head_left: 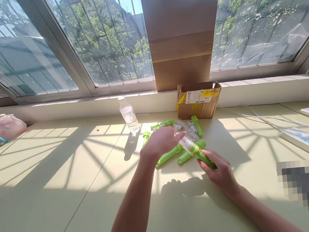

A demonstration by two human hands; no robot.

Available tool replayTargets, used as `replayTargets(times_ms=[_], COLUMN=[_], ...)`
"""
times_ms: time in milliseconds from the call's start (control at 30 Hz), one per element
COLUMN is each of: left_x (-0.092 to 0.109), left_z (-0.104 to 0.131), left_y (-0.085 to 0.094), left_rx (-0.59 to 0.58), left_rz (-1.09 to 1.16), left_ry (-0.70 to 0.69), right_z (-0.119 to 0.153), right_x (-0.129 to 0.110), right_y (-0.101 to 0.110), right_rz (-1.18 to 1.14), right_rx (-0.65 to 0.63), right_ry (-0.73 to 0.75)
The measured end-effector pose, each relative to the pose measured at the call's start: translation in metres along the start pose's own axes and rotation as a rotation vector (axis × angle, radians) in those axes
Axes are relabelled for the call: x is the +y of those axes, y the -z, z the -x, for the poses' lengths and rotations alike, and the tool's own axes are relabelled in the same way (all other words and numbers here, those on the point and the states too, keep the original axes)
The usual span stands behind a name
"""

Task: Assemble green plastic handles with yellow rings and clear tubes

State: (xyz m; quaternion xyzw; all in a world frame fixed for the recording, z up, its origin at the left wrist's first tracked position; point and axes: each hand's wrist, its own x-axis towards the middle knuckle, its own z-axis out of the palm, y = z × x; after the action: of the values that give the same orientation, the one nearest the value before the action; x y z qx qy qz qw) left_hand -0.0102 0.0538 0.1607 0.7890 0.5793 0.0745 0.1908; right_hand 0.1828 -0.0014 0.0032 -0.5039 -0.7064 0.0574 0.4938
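Our right grip (pixel 220 166) grasps a green-and-clear plastic tube (pixel 193 149) by its green end; our left grip (pixel 162 141) is at the clear end, its fingertips hidden, so we cannot tell whether they clasp it. Around our left grip, green plastic tubes (pixel 170 156) lie on the surface (pixel 78 209); beyond it stand a bottle (pixel 129 117) and a cardboard box (pixel 197 109).

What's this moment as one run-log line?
left hand: at far end of clear tube | right hand: holding green handle | farther back: bottle, cardboard box
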Motion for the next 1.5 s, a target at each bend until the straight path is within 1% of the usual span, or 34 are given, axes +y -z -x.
replayTargets(times_ms=[100, 200, 267, 367, 433, 500, 600, 667, 767, 867, 1033, 1133, 1233, 1367, 1500], left_x=[0.0, 0.003, 0.004, 0.007, 0.01, 0.012, 0.015, 0.015, 0.015, 0.013, 0.002, -0.004, -0.005, 0.0, -0.001], left_z=[0.0, 0.001, 0.0, -0.001, -0.002, -0.004, -0.008, -0.011, -0.016, -0.019, -0.021, -0.021, -0.017, -0.009, -0.007], left_y=[0.0, -0.001, -0.004, -0.012, -0.018, -0.024, -0.028, -0.031, -0.033, -0.034, -0.032, -0.029, -0.026, -0.02, -0.017], left_rx=[0.028, 0.054, 0.018, -0.105, -0.163, -0.189, -0.195, -0.203, -0.232, -0.226, -0.227, -0.268, -0.299, -0.323, -0.271], left_rz=[0.001, 0.056, 0.083, 0.096, 0.122, 0.144, 0.183, 0.244, 0.316, 0.293, 0.271, 0.213, 0.136, 0.055, -0.003], left_ry=[-0.022, -0.113, -0.146, -0.119, -0.126, -0.161, -0.231, -0.293, -0.348, -0.331, -0.279, -0.269, -0.253, -0.218, -0.156], right_z=[-0.001, -0.001, 0.0, 0.002, 0.003, 0.005, 0.006, 0.007, 0.007, 0.006, 0.003, 0.002, 0.004, 0.006, 0.006], right_x=[-0.001, 0.0, 0.002, 0.003, 0.002, 0.001, -0.001, -0.001, 0.0, -0.001, -0.004, -0.001, 0.004, 0.01, 0.006], right_y=[0.001, 0.001, 0.002, 0.002, 0.001, 0.0, -0.003, -0.004, -0.005, -0.004, -0.001, -0.002, -0.004, -0.004, -0.003], right_rz=[-0.01, -0.006, -0.007, -0.042, -0.064, -0.073, -0.075, -0.08, -0.086, -0.106, -0.184, -0.258, -0.331, -0.295, -0.249], right_rx=[0.001, 0.01, -0.001, -0.04, -0.043, -0.03, -0.012, -0.036, -0.082, -0.062, -0.014, 0.069, 0.157, 0.144, 0.153], right_ry=[0.003, 0.006, -0.014, -0.057, -0.079, -0.091, -0.099, -0.086, -0.013, 0.029, -0.047, -0.06, -0.063, -0.107, -0.196])
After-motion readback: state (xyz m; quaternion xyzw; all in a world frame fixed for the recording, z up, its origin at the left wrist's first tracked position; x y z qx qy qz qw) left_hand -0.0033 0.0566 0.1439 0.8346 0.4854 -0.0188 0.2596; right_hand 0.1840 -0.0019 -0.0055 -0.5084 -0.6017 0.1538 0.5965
